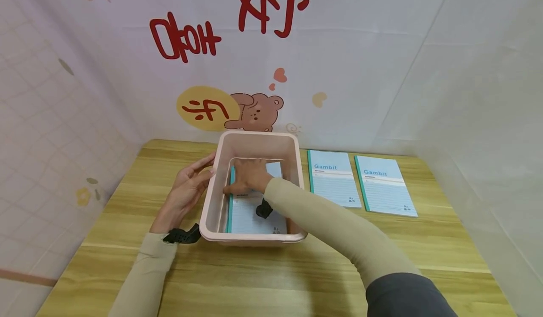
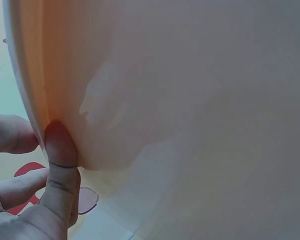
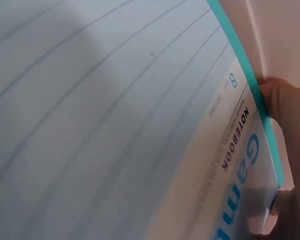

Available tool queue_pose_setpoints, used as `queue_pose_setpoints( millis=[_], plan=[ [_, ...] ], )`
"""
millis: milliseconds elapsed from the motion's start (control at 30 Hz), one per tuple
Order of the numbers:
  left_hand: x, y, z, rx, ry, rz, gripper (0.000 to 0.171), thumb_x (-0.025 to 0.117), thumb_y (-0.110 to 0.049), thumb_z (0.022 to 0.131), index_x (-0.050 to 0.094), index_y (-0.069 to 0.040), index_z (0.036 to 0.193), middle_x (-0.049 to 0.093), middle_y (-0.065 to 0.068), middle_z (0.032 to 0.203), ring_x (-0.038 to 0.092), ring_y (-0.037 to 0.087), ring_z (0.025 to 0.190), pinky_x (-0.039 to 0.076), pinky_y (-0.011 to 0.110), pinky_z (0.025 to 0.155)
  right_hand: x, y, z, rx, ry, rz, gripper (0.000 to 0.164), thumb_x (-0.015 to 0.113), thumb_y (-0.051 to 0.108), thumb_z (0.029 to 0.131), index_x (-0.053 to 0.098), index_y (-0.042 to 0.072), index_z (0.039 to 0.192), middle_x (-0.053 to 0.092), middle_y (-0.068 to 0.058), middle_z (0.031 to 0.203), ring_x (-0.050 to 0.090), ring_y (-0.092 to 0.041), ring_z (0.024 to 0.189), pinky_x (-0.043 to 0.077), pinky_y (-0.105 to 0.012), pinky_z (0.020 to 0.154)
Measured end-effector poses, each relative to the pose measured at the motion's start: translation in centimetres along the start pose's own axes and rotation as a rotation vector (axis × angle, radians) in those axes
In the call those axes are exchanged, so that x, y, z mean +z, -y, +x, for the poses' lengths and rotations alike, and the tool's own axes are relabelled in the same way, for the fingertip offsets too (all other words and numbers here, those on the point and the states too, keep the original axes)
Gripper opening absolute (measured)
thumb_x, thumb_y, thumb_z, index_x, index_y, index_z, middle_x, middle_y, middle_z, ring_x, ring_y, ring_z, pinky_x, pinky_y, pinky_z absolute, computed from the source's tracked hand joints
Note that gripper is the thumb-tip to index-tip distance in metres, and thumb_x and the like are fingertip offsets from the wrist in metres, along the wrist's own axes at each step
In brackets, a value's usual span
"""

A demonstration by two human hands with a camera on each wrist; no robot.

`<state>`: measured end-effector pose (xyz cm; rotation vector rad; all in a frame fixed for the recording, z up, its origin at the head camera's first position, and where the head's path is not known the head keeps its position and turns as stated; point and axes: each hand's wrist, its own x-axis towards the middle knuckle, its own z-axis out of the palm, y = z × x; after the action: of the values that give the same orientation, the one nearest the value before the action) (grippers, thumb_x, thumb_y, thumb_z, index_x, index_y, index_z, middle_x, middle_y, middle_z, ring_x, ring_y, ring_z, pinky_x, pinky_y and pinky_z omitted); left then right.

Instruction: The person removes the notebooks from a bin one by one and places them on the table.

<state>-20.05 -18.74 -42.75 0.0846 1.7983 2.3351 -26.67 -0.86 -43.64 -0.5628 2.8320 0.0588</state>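
Note:
A pale pink plastic bin (image 1: 254,237) stands on the table, and a light blue notebook (image 1: 248,215) with a teal spine lies in it. My left hand (image 1: 186,187) holds the bin's left side; in the left wrist view its thumb (image 2: 61,155) presses the outer wall below the rim, with fingers at the edge. Reaching inside, my right hand (image 1: 250,174) spans the notebook's far end. The right wrist view shows a digit (image 3: 277,97) at the teal spine and others by the top edge, partly hidden. Whether more notebooks lie beneath cannot be seen.
Two similar notebooks, one nearer (image 1: 334,178) and one farther right (image 1: 385,184), lie side by side to the right of the bin. The wood-grain table (image 1: 237,284) meets a printed white curtain (image 1: 360,72) behind and at the sides. Both wrists wear black straps.

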Motion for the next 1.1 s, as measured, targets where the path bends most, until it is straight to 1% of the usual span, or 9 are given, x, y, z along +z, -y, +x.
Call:
queue_pose_setpoints(
  millis=[100,233,333,467,567,733,933,1000,1100],
  plan=[
    [0.0,0.0,0.0,0.004,0.007,-0.005,0.059,0.059,-0.006,0.103,0.035,0.001,0.157,0.05,-0.002,0.135,0.061,0.006,0.111,0.056,0.016,0.091,-0.3,-0.2,0.1,-0.027,-0.012,-0.005,0.09,0.059,0.082,0.08,0.046,0.027,0.149,0.055,-0.003,0.149,0.048,-0.031,0.137,0.038,-0.058,0.112],
    [0.2,0.0,0.2,0.016,0.028,-0.014,0.059,0.058,-0.005,0.103,0.035,0.002,0.157,0.05,-0.001,0.134,0.061,0.006,0.109,0.057,0.016,0.088,-0.9,-0.6,0.1,-0.03,-0.033,-0.012,0.091,0.059,0.083,0.079,0.043,0.029,0.151,0.056,-0.004,0.149,0.047,-0.035,0.137,0.039,-0.056,0.111],
    [0.2,0.0,0.3,0.021,0.033,-0.013,0.06,0.059,-0.005,0.103,0.035,0.003,0.157,0.05,-0.001,0.134,0.061,0.006,0.109,0.057,0.016,0.088,-1.5,-0.9,0.1,-0.032,-0.054,-0.011,0.089,0.06,0.082,0.079,0.044,0.029,0.148,0.059,-0.004,0.144,0.048,-0.035,0.136,0.04,-0.053,0.11],
    [0.1,0.0,0.3,0.019,0.033,0.004,0.059,0.058,-0.006,0.104,0.035,0.002,0.158,0.049,-0.002,0.135,0.06,0.006,0.112,0.057,0.016,0.089,-2.3,-1.1,0.0,-0.045,-0.087,0.027,0.082,0.061,0.08,0.08,0.047,0.029,0.143,0.063,-0.004,0.137,0.048,-0.036,0.136,0.039,-0.053,0.109],
    [0.0,0.0,0.1,0.015,0.036,0.014,0.06,0.059,-0.009,0.104,0.035,0.0,0.158,0.049,-0.002,0.135,0.061,0.005,0.112,0.057,0.016,0.09,-2.9,-1.3,0.1,-0.05,-0.118,0.071,0.082,0.061,0.078,0.081,0.045,0.03,0.146,0.064,-0.004,0.137,0.047,-0.036,0.138,0.038,-0.053,0.11],
    [-0.2,-0.1,-0.1,0.008,0.031,-0.006,0.061,0.06,-0.009,0.103,0.034,-0.001,0.159,0.048,-0.002,0.136,0.062,0.004,0.109,0.057,0.016,0.09,-4.1,-1.6,0.3,-0.068,-0.15,0.122,0.09,0.057,0.079,0.083,0.036,0.032,0.158,0.059,-0.001,0.147,0.046,-0.031,0.143,0.034,-0.053,0.115],
    [-0.3,-0.3,-0.1,0.017,0.045,-0.018,0.063,0.06,-0.008,0.103,0.032,0.0,0.159,0.048,-0.003,0.137,0.063,0.005,0.111,0.057,0.018,0.093,-5.3,-2.1,0.2,-0.073,-0.239,0.146,0.087,0.059,0.076,0.083,0.036,0.036,0.157,0.053,0.002,0.154,0.044,-0.026,0.145,0.03,-0.055,0.121],
    [-0.3,-0.3,-0.1,0.017,0.049,-0.022,0.063,0.06,-0.009,0.103,0.033,0.0,0.159,0.047,-0.002,0.138,0.063,0.005,0.111,0.057,0.018,0.094,-5.5,-2.3,0.0,-0.077,-0.257,0.168,0.086,0.06,0.075,0.083,0.037,0.035,0.157,0.055,0.001,0.151,0.048,-0.025,0.141,0.032,-0.055,0.12],
    [-0.3,-0.1,0.0,0.02,0.06,-0.029,0.063,0.059,-0.007,0.103,0.031,0.001,0.159,0.048,0.0,0.136,0.064,0.004,0.111,0.057,0.017,0.094,-5.9,-2.5,-0.2,-0.102,-0.28,0.228,0.085,0.061,0.072,0.083,0.042,0.028,0.153,0.066,-0.001,0.132,0.061,-0.024,0.121,0.043,-0.051,0.11]
  ],
)
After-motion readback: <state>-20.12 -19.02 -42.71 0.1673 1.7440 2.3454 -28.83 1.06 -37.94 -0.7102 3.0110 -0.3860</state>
